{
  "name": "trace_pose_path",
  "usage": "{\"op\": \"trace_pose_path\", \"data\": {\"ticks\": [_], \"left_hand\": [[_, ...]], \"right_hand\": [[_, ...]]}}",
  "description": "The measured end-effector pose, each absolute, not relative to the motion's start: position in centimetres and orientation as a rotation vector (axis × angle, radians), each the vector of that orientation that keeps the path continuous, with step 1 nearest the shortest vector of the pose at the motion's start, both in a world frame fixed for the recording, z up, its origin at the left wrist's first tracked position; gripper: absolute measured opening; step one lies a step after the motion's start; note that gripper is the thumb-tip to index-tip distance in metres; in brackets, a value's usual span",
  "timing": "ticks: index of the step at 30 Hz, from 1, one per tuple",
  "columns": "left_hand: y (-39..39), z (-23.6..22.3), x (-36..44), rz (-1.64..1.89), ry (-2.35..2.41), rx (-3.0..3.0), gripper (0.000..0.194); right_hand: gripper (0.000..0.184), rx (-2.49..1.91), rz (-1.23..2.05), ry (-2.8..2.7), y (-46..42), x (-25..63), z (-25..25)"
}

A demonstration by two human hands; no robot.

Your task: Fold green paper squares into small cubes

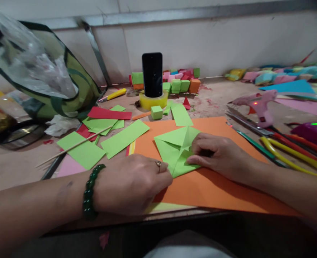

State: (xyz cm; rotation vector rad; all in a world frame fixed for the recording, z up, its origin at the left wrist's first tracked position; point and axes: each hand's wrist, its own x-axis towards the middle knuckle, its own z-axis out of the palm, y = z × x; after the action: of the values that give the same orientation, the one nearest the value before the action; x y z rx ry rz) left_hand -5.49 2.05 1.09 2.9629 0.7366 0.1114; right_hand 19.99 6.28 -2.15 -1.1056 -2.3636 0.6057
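Observation:
A folded piece of green paper [167, 147] lies on a large orange sheet [220, 193], its flaps turned in toward the middle. My left hand [137, 181], with a ring and a green bead bracelet [90, 193], is closed at the paper's lower left corner, and its fingertips are partly hidden. Thumb and bent fingers of my right hand [214, 150] pinch a flap at the right side of the same paper. Around the orange sheet lie green paper strips [124, 139], a small green paper cube [156, 112] and a thin wooden stick [75, 146].
Behind stands a phone [152, 75] in a yellow tape roll [153, 101], near several paper cubes [184, 86]. On the right are a pink glue gun [260, 104] and yellow-handled scissors [290, 161]. A green bag [77, 82] and a tape roll [18, 134] occupy the left.

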Motion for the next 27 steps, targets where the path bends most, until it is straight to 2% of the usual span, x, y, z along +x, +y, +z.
{"op": "trace_pose_path", "data": {"ticks": [5,27], "left_hand": [[1.91,0.87,-5.19,0.084,0.796,2.948,0.02],[2.55,1.37,-4.44,0.08,0.599,2.939,0.013]], "right_hand": [[0.029,-1.102,0.613,-2.366,6.28,20.11,-2.16],[0.023,-1.205,0.537,-2.352,6.09,19.46,-1.8]]}}
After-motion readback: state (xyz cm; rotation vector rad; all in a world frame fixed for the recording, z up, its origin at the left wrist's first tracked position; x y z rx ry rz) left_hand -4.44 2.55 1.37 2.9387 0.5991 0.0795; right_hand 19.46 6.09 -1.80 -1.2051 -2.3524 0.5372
